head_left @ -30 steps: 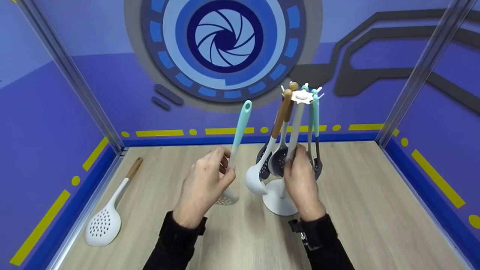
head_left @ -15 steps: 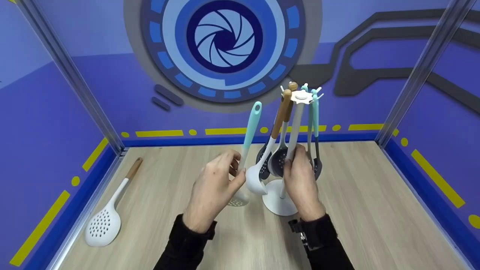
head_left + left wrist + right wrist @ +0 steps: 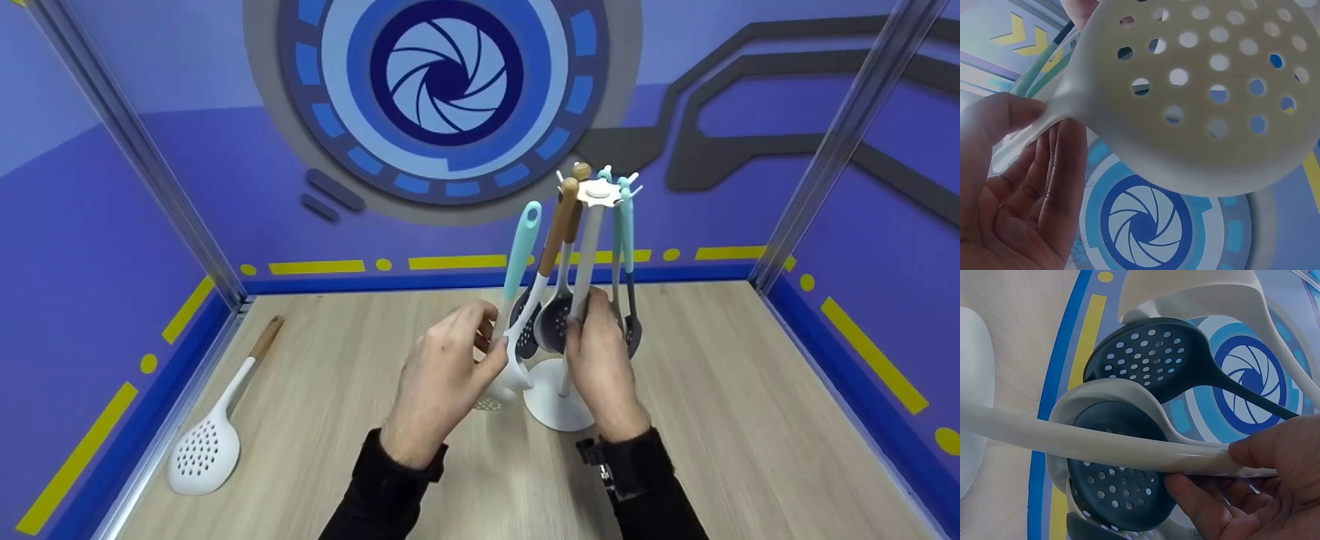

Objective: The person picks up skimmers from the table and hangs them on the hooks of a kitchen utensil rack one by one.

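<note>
My left hand (image 3: 446,371) pinches the neck of a skimmer (image 3: 520,255) with a mint handle, held handle-up just left of a utensil stand (image 3: 587,262). The skimmer's pale perforated head (image 3: 1129,135) hangs below the hand and fills much of the left wrist view. With my right hand (image 3: 604,367) I grip the stand's white pole (image 3: 1112,441). On the stand hang a white ladle (image 3: 517,360) with a wooden handle, dark perforated skimmers (image 3: 1134,354) and several other utensils with wooden or mint handles. The held skimmer's handle is beside the ladle; whether they touch, I cannot tell.
A white skimmer (image 3: 205,455) with a wooden handle lies on the wooden table (image 3: 315,450) at the left. The stand's round white base (image 3: 555,409) rests on the table. Blue patterned panels (image 3: 390,232) border the back and sides.
My left hand has moved right with the mint-handled skimmer, bringing it from a gap left of the stand to beside the ladle. My right hand has stayed on the pole.
</note>
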Action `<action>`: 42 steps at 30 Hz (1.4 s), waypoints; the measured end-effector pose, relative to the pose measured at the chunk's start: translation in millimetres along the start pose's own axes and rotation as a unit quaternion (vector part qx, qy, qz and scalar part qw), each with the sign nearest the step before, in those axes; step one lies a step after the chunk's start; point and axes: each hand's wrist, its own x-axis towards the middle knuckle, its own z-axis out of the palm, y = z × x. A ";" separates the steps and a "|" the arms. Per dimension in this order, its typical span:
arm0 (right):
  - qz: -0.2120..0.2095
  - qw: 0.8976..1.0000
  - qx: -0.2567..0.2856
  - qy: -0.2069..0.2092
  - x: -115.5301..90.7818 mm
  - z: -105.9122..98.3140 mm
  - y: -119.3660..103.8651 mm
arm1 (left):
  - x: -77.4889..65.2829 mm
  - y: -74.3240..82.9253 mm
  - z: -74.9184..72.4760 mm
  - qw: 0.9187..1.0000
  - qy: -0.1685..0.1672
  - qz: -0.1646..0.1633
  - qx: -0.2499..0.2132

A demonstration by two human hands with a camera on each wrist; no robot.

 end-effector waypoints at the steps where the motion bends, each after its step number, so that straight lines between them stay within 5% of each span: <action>1: 0.000 1.000 0.000 -0.001 0.3 -0.1 -0.1 | 0.3 0.7 0.6 1.000 0.001 0.002 0.001; 17: 0.014 1.000 0.003 -0.027 2.1 -1.8 -1.7 | 6.7 12.8 7.2 1.000 -0.021 0.003 -0.022; 42: -0.039 0.999 -0.011 -0.002 -0.8 2.0 -0.5 | 11.1 16.8 13.7 0.999 -0.039 0.000 -0.031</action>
